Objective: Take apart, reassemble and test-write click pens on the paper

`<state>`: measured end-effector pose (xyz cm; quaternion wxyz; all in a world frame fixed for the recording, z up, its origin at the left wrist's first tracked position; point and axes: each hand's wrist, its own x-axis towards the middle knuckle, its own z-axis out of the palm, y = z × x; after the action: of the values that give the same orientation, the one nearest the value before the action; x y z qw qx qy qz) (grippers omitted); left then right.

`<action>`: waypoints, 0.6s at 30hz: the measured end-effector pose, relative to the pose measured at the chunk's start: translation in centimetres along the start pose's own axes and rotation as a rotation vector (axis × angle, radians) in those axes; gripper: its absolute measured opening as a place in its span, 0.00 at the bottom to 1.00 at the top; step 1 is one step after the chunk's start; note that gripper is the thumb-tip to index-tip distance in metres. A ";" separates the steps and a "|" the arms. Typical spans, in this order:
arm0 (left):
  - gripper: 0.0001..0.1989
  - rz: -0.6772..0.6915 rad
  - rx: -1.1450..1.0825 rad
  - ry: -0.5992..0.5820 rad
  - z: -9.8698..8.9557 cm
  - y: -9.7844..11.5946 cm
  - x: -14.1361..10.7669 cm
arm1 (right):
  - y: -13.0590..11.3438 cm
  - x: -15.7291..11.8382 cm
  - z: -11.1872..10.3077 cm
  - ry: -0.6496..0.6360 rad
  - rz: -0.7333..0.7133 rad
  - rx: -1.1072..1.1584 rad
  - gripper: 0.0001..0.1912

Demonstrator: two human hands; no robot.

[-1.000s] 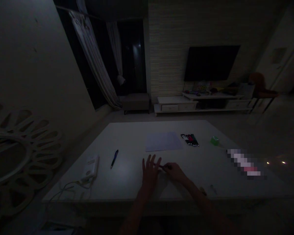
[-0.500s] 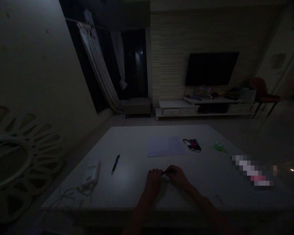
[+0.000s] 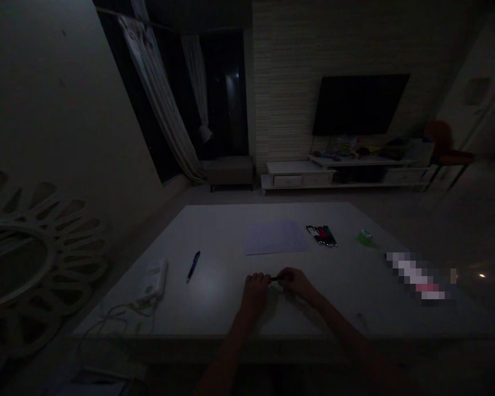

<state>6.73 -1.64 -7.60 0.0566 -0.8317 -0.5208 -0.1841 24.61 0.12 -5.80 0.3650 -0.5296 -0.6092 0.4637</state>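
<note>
Pinching a small dark object [image 3: 277,278] from either end, the left hand [image 3: 256,291] and right hand [image 3: 297,282] are both closed and nearly touching, resting just above the near edge of the white table [image 3: 220,247]. The light is too dim to tell exactly what the object is; it is short and thin, and sits between the hands, towards the middle of the table.

To the left of the hands lies a blue pen [image 3: 193,267], and further left a white power strip [image 3: 154,283] with a tangle of cable [image 3: 119,320] at the near edge. Ahead, towards the far edge, lies a sheet of paper [image 3: 275,237], with a bundle of markers [image 3: 322,235] just right of it and a small green block [image 3: 365,237] beyond those. A pixelated patch [image 3: 414,276] hides something at the right. Past the table, a dark TV [image 3: 361,104] hangs above a low white cabinet [image 3: 299,179].
</note>
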 end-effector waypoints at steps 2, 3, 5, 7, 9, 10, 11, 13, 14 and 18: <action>0.06 -0.002 -0.001 -0.012 0.0 0.0 0.0 | 0.1 0.1 0.0 -0.017 0.045 0.026 0.24; 0.06 -0.002 -0.001 -0.016 -0.1 0.0 0.0 | 0.2 0.1 0.0 -0.030 0.074 0.028 0.25; 0.07 0.000 0.001 -0.020 -0.2 0.0 0.0 | 0.3 0.2 0.0 -0.035 0.060 0.017 0.25; 0.07 0.001 -0.001 -0.025 -0.4 0.1 0.0 | 0.5 0.3 0.0 -0.024 0.008 0.013 0.23; 0.07 0.000 -0.006 -0.034 -0.5 0.2 0.1 | 0.5 0.4 0.0 -0.033 0.026 0.012 0.23; 0.07 0.001 -0.007 -0.039 -0.6 0.2 0.1 | 0.5 0.4 0.0 -0.039 0.031 0.011 0.23; 0.07 -0.001 -0.007 -0.041 -0.6 0.2 0.1 | 0.5 0.4 0.0 -0.037 0.019 0.013 0.23; 0.07 -0.011 -0.004 -0.034 -0.5 0.2 0.2 | 0.5 0.4 0.1 -0.005 -0.026 0.028 0.22; 0.07 -0.013 -0.002 -0.031 -0.5 0.2 0.2 | 0.5 0.3 0.1 0.002 -0.028 0.032 0.22; 0.07 -0.011 -0.001 -0.026 -0.4 0.2 0.2 | 0.5 0.2 0.3 -0.112 0.107 0.022 0.28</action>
<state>6.87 -1.68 -7.10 0.0483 -0.8312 -0.5257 -0.1741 24.49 0.25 -6.40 0.3108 -0.5307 -0.5945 0.5181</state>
